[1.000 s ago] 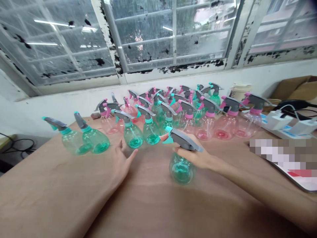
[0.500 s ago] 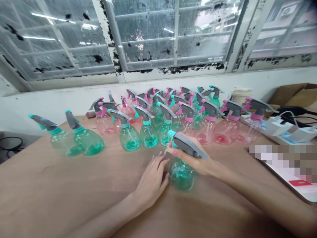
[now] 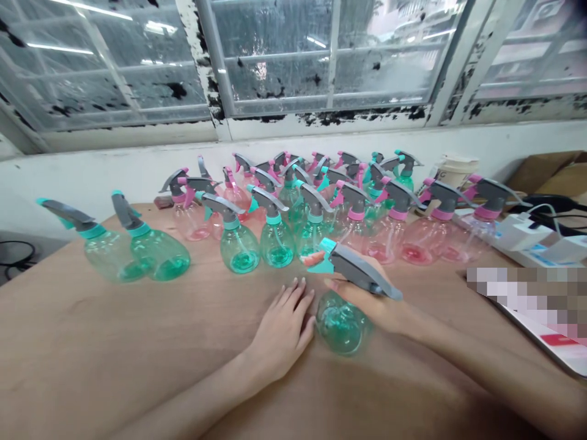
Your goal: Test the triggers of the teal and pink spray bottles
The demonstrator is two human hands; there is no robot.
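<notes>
My right hand (image 3: 371, 293) is wrapped round the neck of a green spray bottle (image 3: 342, 324) with a grey and turquoise spray head. The bottle's nozzle points left, and a fingertip shows by its turquoise trigger. To its left, my left hand (image 3: 284, 324) lies flat on the wooden table (image 3: 137, 354), fingers stretched out and holding nothing, the thumb close to the bottle's base. Just behind both hands stands a row of green spray bottles (image 3: 239, 247) and pink spray bottles (image 3: 424, 238).
Two green spray bottles (image 3: 160, 253) stand apart at the left. More bottles crowd behind the front row, below the window (image 3: 275, 67). On the right are a power strip with white chargers (image 3: 523, 232), a partly blurred tablet-like device (image 3: 559, 348), a lidded cup (image 3: 456, 171) and a cardboard box (image 3: 550, 174).
My right hand and the held bottle's spray head have shifted slightly right. The trigger shows more plainly now, with the fingers placed differently around it. My left hand stays flat on the table.
</notes>
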